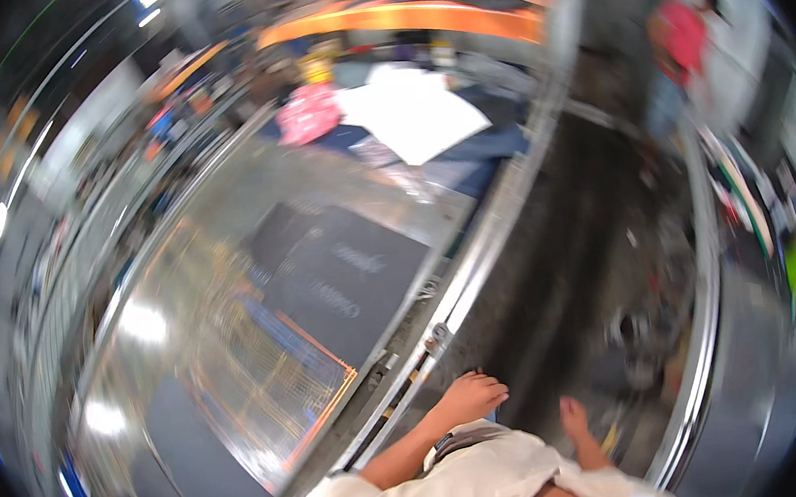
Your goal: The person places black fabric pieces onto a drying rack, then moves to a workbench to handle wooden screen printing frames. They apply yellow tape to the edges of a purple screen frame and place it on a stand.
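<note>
My left hand (473, 398) is in front of my waist, beside the metal rail of the long work table (477, 284). Its fingers are loosely bent and apart, and I see nothing in them. Low at my right side hangs my right hand (574, 415), over the dark aisle; it is small and smeared, so its fingers do not show clearly. On the table lie a dark sheet with light lettering (352, 262), a panel of orange and blue lines (277, 382) and another dark sheet (193, 446). The whole picture is blurred by motion.
White sheets (419, 114) and a pink bundle (309, 114) lie at the table's far end, below an orange-edged shelf (397, 21). A dark floor aisle (548, 226) runs along my right, bordered by another metal rail (707, 316). A person in red (680, 39) stands far right.
</note>
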Demonstrator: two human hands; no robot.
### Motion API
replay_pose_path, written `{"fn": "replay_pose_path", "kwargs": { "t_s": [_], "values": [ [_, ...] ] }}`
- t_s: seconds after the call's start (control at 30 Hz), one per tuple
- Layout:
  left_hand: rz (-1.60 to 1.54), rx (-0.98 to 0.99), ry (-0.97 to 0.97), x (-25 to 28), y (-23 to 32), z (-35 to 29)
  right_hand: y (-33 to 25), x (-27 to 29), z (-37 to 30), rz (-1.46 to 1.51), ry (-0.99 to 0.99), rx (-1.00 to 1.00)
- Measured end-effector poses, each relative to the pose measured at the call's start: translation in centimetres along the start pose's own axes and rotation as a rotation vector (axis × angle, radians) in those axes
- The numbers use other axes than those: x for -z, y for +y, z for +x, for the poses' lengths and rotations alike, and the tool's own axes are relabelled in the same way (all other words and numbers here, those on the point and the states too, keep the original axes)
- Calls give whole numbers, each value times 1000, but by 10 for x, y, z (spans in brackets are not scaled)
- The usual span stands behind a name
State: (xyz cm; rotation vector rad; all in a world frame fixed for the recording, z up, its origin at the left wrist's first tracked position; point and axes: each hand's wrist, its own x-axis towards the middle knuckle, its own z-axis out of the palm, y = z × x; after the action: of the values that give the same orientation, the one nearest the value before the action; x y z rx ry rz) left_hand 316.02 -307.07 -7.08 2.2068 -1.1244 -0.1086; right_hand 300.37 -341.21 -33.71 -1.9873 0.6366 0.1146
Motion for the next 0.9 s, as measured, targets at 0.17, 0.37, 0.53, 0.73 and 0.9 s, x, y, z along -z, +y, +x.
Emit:
{"fn": "replay_pose_path", "kwargs": {
  "t_s": [0.17, 0.37, 0.53, 0.73, 0.9],
  "values": [
    [114, -89, 212, 18, -39, 168, -32, 100, 91, -206, -103, -167],
    [45, 162, 326, 47, -40, 240, -131, 149, 312, -175, -215, -300],
    [149, 449, 92, -9, -68, 298, -170, 155, 469, -242, -378, -230],
    [111, 713, -3, -57, -32, 441, -195, 185, 601, -323, -479, -196],
    [-211, 627, 223, -95, -19, 513, -205, 236, 692, -361, -464, -212]
  ]
}}
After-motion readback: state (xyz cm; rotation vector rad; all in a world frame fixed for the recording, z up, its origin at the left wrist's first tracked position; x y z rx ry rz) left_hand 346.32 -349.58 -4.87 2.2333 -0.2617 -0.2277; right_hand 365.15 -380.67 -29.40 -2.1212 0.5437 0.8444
